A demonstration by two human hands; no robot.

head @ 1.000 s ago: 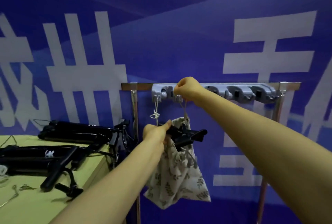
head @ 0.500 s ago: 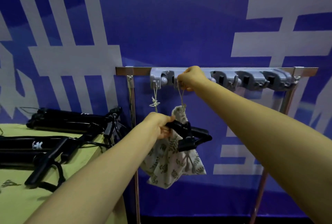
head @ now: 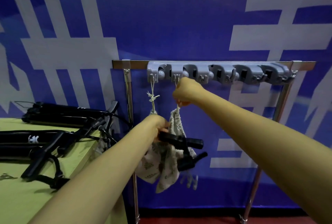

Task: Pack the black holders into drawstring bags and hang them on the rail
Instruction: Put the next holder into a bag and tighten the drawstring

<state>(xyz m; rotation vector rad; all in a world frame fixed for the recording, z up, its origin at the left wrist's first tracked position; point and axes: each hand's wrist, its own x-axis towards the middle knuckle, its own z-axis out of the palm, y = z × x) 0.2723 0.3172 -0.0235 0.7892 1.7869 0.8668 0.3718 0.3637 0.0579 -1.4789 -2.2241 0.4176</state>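
A leaf-printed drawstring bag [head: 167, 166] is seen hanging in front of the metal rail [head: 136, 64], below the grey hook rack [head: 215, 72] fixed along it. The bag's drawstring [head: 177, 106] is pinched inside the curled fingers of the right hand [head: 186, 90], which is held as a fist just under the second hook from the left. A black holder [head: 181, 141] is gripped at one end by the left hand [head: 158, 126], whose fingers are wrapped round it beside the mouth of the bag. The holder is only partly contained. The cloth is gathered around its middle and two black ends are left sticking out to the right. How far it sits inside cannot be told, as the fabric is crumpled and blurred.

A knotted cord [head: 152, 96] is hung from the first hook and runs down behind the left hand, where its lower end is hidden. The remaining hooks of the rack are bare.

To the left, more black holders [head: 53, 116] are laid in a tangle on a yellow-green table [head: 18, 196], outside any bag.
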